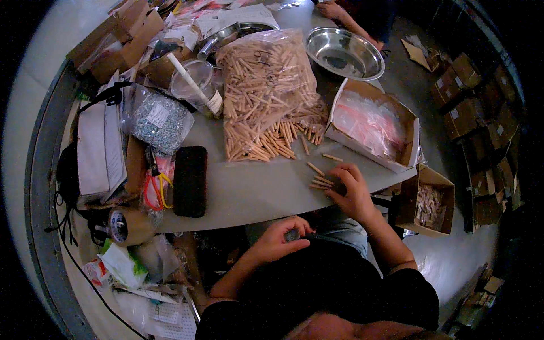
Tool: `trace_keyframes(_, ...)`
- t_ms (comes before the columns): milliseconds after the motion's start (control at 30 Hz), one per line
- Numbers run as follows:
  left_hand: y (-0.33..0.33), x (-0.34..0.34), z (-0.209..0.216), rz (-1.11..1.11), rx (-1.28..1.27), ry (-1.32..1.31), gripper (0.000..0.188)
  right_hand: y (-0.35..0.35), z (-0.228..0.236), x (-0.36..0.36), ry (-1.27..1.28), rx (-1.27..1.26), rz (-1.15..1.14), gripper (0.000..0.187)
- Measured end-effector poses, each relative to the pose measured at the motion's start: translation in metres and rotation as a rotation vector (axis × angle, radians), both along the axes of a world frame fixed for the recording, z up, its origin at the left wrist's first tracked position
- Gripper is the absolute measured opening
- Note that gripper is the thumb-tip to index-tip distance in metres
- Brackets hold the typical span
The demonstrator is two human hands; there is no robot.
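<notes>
My right hand (pixel 352 194) is at the table's front edge, thumb and fingers apart around the near ends of several wooden dowels (pixel 321 182) lying on the tabletop. Another loose dowel (pixel 332 157) lies just beyond it. Close to my body, my left hand (pixel 281 238) is curled around a small dark grey thing whose kind I cannot make out. A large clear bag of wooden dowels (pixel 266 85) lies ahead of both hands, with dowels spilling from its near end.
A carton of clear and red plastic bags (pixel 368 122) and a steel basin (pixel 344 54) stand right. Below is an open box (pixel 428 201). Leftward lie a black phone (pixel 190 181), scissors (pixel 157 190), a bag of screws (pixel 158 122) and a tape roll (pixel 122 225). Another person's arm (pixel 351 22) shows beyond.
</notes>
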State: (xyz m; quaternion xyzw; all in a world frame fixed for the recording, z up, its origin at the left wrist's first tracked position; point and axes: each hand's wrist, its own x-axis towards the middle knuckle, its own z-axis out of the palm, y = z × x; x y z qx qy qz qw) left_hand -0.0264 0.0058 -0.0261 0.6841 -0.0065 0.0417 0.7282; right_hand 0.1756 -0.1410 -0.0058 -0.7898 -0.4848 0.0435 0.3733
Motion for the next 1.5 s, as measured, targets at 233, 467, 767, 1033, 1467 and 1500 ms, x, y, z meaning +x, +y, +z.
trace_keyframes(233, -0.026, 0.022, -0.035, -0.123, -0.286, 0.290, 0.016, 0.021, 0.026, 0.001, -0.022, -0.228, 0.093, 0.044)
trace_keyframes(467, -0.044, 0.038, -0.048, -0.021, -0.797, 0.612, 0.013, 0.013, 0.023, 0.008, -0.186, -0.217, 0.228, 0.034)
trace_keyframes(767, -0.037, 0.043, -0.051, -0.110, -1.241, 0.657, 0.017, 0.001, 0.012, 0.001, -0.045, -0.152, 0.480, 0.033)
trace_keyframes(1033, -0.043, 0.043, -0.039, -0.007, -0.845, 0.710, 0.017, 0.000, 0.018, -0.008, 0.205, -0.098, 0.700, 0.034)
trace_keyframes(1467, -0.026, 0.054, 0.011, -0.195, -0.198, 0.266, 0.056, -0.025, 0.046, -0.004, 0.171, 0.138, 0.625, 0.022)
trace_keyframes(1500, -0.024, 0.055, 0.012, -0.196, -0.126, 0.208, 0.052, -0.025, 0.049, -0.003, 0.133, 0.159, 0.598, 0.022)
